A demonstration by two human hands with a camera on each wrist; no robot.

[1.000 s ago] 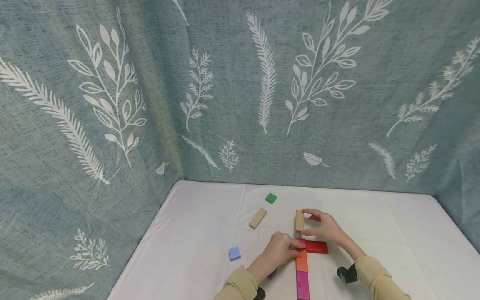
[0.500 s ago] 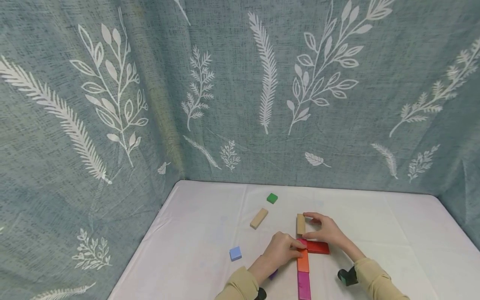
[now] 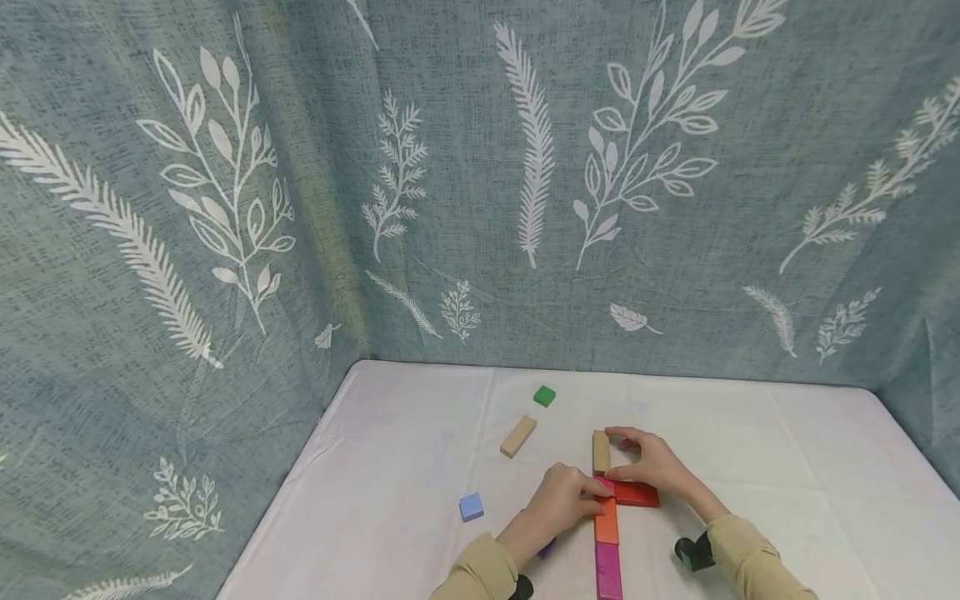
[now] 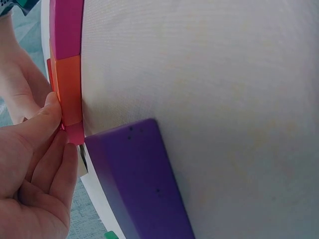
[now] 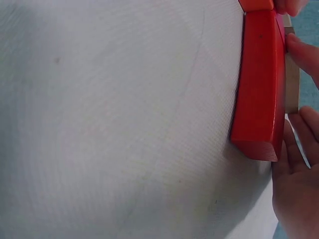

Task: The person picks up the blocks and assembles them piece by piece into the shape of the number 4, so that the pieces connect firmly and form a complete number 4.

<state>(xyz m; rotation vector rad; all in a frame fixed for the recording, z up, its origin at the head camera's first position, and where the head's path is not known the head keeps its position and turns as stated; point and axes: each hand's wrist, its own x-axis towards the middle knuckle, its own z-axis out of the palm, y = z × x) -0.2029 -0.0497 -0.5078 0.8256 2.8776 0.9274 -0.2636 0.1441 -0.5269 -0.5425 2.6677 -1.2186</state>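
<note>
Nine blocks lie on the counter (image 3: 787,467), as far as the head view lets me count. Two are plain wood: one (image 3: 601,451) just beyond the red block (image 3: 636,494), one (image 3: 517,436) further left. One each of red, pink (image 3: 604,483), orange (image 3: 604,521), magenta (image 3: 607,571), purple (image 4: 137,184), light blue (image 3: 470,506) and green (image 3: 544,396). Two hands (image 3: 558,500) (image 3: 651,458) are in view.

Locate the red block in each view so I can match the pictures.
Head: the red block lies flat at lower centre, under the right hand.
Left wrist: only a red sliver behind the orange block; uncertain.
Right wrist: fills the upper right.
Shared landmark: the orange block, also at the right wrist view's top edge.
</note>
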